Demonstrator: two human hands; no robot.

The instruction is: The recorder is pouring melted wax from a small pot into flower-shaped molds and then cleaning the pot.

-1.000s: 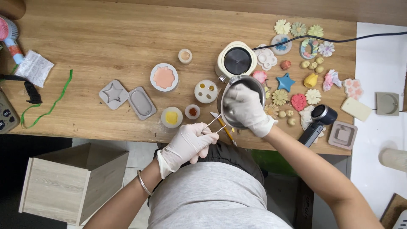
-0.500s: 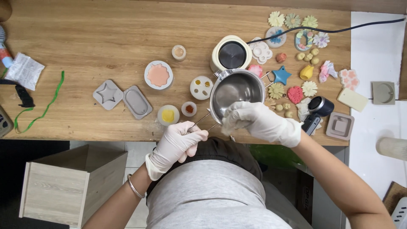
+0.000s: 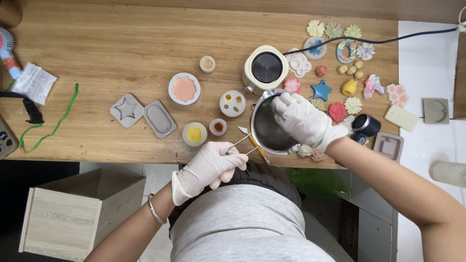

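A: Far left of the wooden bench?
B: White crinkled packet, green ribbon looped beside it. Pale wood box on the floor below the bench edge.

A: Middle?
B: Grey silicone moulds: a star mould and an oval mould, touching. Round mould with peach wax, small yellow-filled mould nearer the edge.

A: Left hand?
B: Left hand, white glove, at the bench edge. Fingers pinched shut on two thin sticks whose tips point at the pot. A yellow pencil-like tool lies just beside the sticks.

A: The pot?
B: Shiny steel pot, round, near the front edge, right of centre. Right hand, gloved too, lies over its rim, fingers curled closed on it, covering the right side.

A: Around it?
B: Cream round heater just behind, black cord running right. Cast wax shapes further right: blue star, red heart, pastel flowers. Black handheld device partly hidden by the right wrist.
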